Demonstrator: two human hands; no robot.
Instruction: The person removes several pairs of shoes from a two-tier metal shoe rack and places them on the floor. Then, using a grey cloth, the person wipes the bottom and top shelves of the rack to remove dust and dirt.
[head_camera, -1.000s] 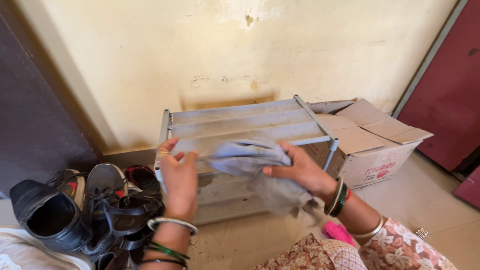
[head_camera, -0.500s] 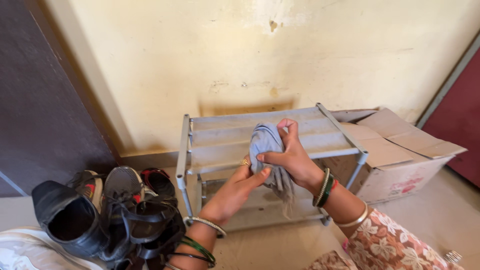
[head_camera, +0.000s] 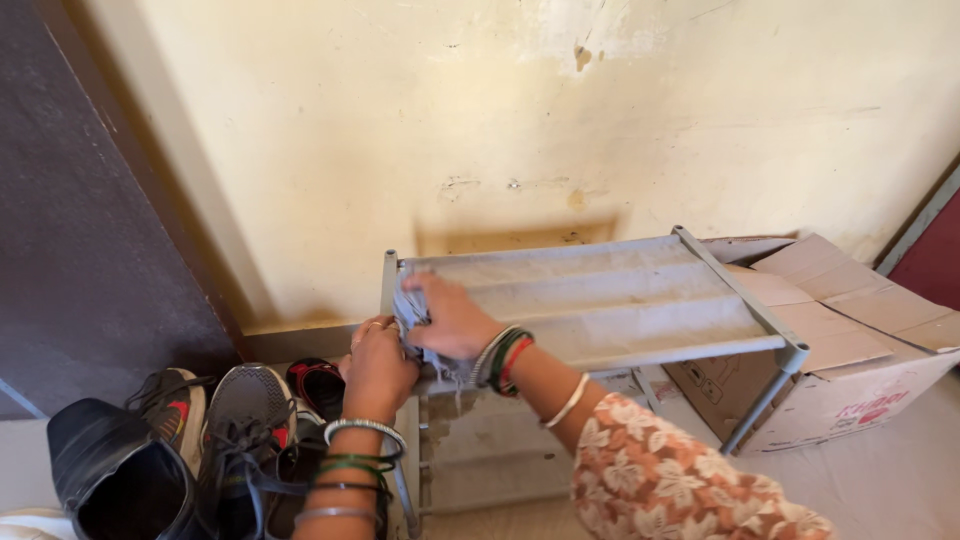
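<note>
A grey metal shoe rack stands against the cream wall. My right hand presses a crumpled grey cloth onto the left end of the rack's top shelf. My left hand rests at the rack's left front corner, touching the cloth's lower edge and the frame. Both wrists wear bangles. The cloth is mostly hidden under my hands.
A pile of shoes lies on the floor left of the rack, with a black shoe nearest me. An open cardboard box sits to the right of the rack. A dark door is at left.
The cloth was held spread out above the rack, then bunched up in the middle. Now both hands have moved left and press it onto the top shelf's left end.
</note>
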